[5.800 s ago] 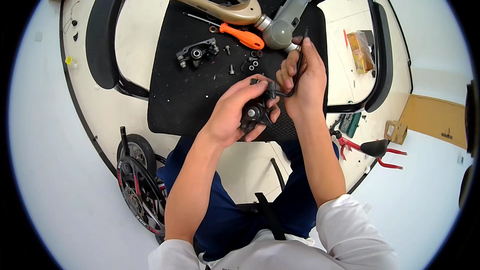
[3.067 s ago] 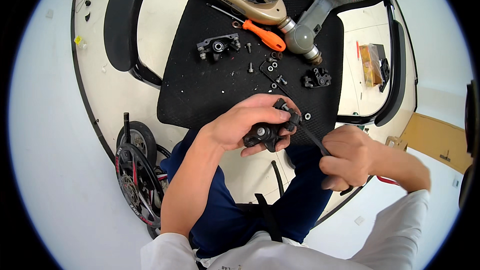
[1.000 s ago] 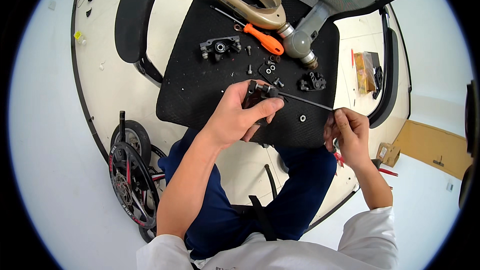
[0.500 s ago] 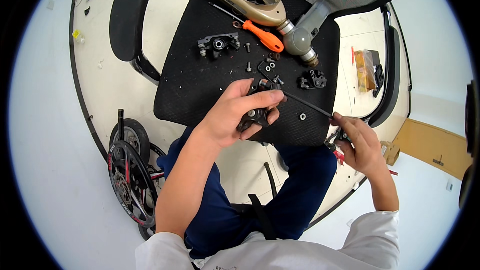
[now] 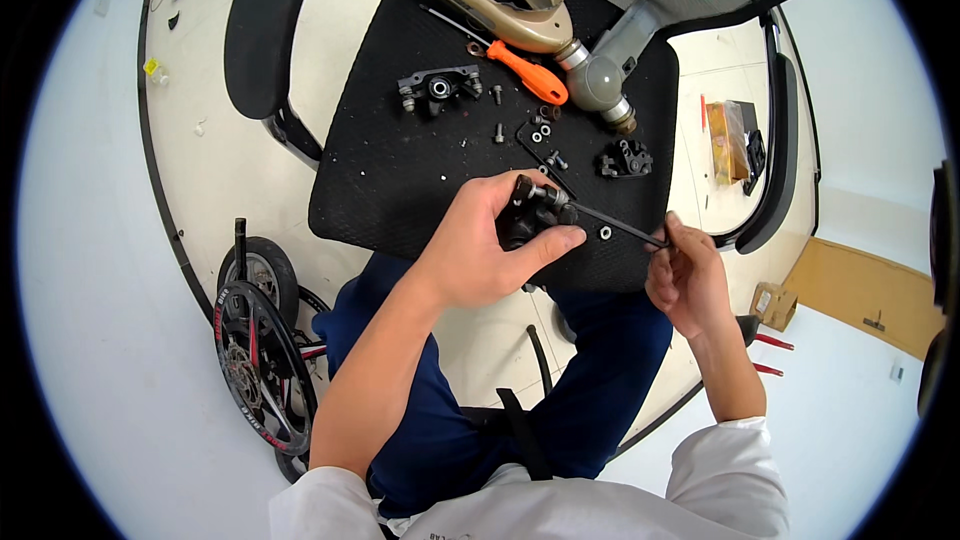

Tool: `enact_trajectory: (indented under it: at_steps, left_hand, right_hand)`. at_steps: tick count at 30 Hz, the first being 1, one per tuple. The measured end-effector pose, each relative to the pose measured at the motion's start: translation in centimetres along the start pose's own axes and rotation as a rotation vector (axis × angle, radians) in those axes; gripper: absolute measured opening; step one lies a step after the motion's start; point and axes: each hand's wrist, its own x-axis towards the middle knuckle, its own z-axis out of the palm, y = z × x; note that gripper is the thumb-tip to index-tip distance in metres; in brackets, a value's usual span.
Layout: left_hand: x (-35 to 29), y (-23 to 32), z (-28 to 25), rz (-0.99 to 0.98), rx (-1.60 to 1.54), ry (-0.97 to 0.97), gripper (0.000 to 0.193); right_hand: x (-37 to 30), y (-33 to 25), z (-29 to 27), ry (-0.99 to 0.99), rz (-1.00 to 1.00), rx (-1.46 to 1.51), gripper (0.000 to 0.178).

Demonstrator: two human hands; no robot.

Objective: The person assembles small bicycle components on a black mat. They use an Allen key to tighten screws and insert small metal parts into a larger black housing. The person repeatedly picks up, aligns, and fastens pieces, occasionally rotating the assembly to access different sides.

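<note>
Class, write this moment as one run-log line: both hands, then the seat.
left hand: holds black mechanical part | right hand: holds thin black tool, tip at part | chair seat: orange-handled screwdriver, beige fork, silver nut

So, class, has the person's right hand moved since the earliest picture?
Yes: judged against the chair seat, the right hand has moved rightward and down the picture, from over it to its near right corner.

Black caliper-like part (image 5: 546,212), tilted, in left fingers (image 5: 550,246); slim dark hex key (image 5: 616,223) slants from it to right fingers (image 5: 692,242).
</note>
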Motion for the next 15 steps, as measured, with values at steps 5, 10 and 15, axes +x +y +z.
enact_trajectory:
  at_steps: [5,10,15]
  left_hand:
    - [0.1,2.4,0.0,-0.253,-0.122,-0.014,0.020]
    - [0.4,1.8,-0.5,-0.359,-0.458,-0.020,0.018]
    - [0.4,1.4,-0.9,-0.379,-0.624,-0.055,0.018]
  right_hand:
    - [-0.2,-0.4,-2.2,-0.201,0.121,0.107,0.037]
    - [-1.3,-1.0,-1.2,-0.180,-0.636,-0.651,0.026]
    - [-0.7,-2.2,-2.0,-0.178,-1.494,-1.428,0.015]
